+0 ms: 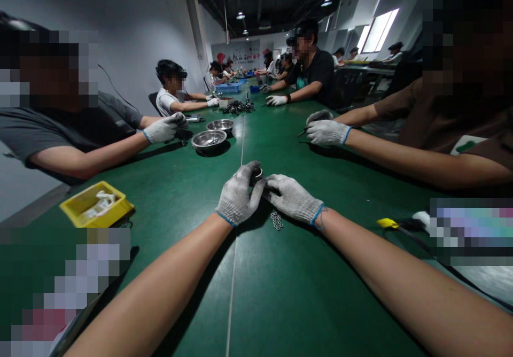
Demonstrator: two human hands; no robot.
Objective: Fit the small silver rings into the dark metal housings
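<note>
My left hand (239,195), in a whitish knitted glove with a blue cuff, is closed around a small round part with a shiny metal rim (259,174). Most of that part is hidden by the fingers. My right hand (295,198), gloved alike, has its fingers pinched together against the left fingertips. What lies between them, if anything, is hidden. Just below the right hand, several small metal rings (276,219), perhaps nuts, lie in a cluster on the green table (260,293).
Two metal bowls (209,140) stand ahead to the left, small parts in the nearer one. A yellow bin (96,204) holds white items at left. Dark parts (239,107) are heaped farther back. A cable with a yellow plug (387,223) lies right. Co-workers' gloved hands (326,130) work on both sides.
</note>
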